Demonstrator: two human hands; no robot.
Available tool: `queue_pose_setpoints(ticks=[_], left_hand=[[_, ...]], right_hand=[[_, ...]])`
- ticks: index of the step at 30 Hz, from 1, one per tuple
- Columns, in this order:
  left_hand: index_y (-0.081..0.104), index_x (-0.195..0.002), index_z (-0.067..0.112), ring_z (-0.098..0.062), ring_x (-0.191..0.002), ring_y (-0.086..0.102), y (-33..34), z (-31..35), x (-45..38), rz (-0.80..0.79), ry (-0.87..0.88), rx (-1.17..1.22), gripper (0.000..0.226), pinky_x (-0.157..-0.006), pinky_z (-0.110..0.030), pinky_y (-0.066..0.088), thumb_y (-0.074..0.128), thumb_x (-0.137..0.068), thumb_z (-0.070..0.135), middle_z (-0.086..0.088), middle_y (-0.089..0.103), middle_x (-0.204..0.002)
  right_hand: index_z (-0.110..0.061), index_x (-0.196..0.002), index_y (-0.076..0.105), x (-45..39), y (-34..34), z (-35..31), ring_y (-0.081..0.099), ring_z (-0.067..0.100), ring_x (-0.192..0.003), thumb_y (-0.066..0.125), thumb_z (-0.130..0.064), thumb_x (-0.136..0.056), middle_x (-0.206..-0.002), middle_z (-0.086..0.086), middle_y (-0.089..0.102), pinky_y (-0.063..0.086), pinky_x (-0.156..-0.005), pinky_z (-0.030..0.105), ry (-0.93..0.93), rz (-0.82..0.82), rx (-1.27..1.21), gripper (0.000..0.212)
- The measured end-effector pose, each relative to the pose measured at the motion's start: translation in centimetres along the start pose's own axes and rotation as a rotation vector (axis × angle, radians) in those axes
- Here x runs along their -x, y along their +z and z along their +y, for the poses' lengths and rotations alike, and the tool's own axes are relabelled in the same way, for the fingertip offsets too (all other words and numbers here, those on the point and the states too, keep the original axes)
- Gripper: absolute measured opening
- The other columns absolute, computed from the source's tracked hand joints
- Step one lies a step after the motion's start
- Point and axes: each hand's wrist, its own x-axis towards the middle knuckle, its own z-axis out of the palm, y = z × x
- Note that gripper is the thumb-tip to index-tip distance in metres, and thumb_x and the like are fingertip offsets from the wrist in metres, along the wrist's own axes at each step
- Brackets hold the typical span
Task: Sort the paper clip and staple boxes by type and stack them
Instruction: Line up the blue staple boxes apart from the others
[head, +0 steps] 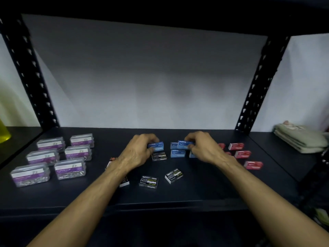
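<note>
left hand pinches a blue box at twelve o'clock on the shelf; right hand pinches another above the blue cluster. both grips look shallow, so either box could slip and scatter its neighbours.

I am holding a blue staple box in my left hand and another blue box in my right hand. Clear paper clip boxes are sitting far left of my left hand, red boxes right.
</note>
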Motion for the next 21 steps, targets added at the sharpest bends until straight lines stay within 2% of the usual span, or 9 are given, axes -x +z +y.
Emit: queue_pose_setpoints(ticks=[4,8,11,14,21], left_hand=[[0.067,-0.11,0.026,-0.013,-0.096,0.066,2.4,2.5,-0.3,-0.065,0.026,0.005,0.025,-0.087,-0.029,0.052,0.069,-0.088,0.015,0.005,0.072,-0.105],[0.067,-0.115,0.024,-0.017,-0.1,0.066,4.5,4.2,-0.6,-0.103,0.04,-0.011,0.027,-0.089,-0.029,0.052,0.069,-0.089,0.016,0.0,0.07,-0.113],[0.066,-0.119,0.022,-0.018,-0.106,0.065,5.7,4.9,-0.7,-0.137,0.038,-0.024,0.03,-0.094,-0.032,0.053,0.068,-0.09,0.015,-0.003,0.068,-0.121],[0.066,-0.118,0.021,-0.017,-0.105,0.066,6.5,4.9,-0.8,-0.174,0.038,-0.038,0.029,-0.093,-0.035,0.054,0.067,-0.09,0.015,-0.003,0.068,-0.12],[0.068,-0.115,0.023,-0.014,-0.101,0.066,7.1,4.8,-0.7,-0.183,0.06,-0.042,0.026,-0.091,-0.035,0.054,0.068,-0.089,0.016,0.002,0.07,-0.114]], right_hand=[[-0.015,-0.113,0.071,2.1,-0.9,2.3,0.064,0.018,-0.103,0.058,-0.006,-0.087,-0.113,0.002,0.07,0.04,-0.083,0.017,0.031,0.009,0.047,0.03],[-0.014,-0.111,0.071,3.3,-0.8,4.0,0.066,0.017,-0.094,0.058,-0.005,-0.088,-0.112,0.004,0.071,0.044,-0.079,0.019,0.048,-0.016,0.058,0.028],[-0.011,-0.12,0.067,3.7,-0.4,4.9,0.064,0.018,-0.108,0.058,-0.003,-0.09,-0.124,0.005,0.066,0.041,-0.084,0.016,0.061,-0.049,0.053,0.032],[-0.01,-0.12,0.067,3.9,0.1,5.3,0.062,0.018,-0.111,0.056,-0.002,-0.091,-0.126,0.005,0.065,0.039,-0.084,0.016,0.063,-0.072,0.051,0.033],[-0.008,-0.124,0.064,3.9,0.8,5.4,0.059,0.019,-0.119,0.054,0.0,-0.092,-0.134,0.006,0.06,0.044,-0.099,0.026,0.041,-0.107,0.03,0.034]])
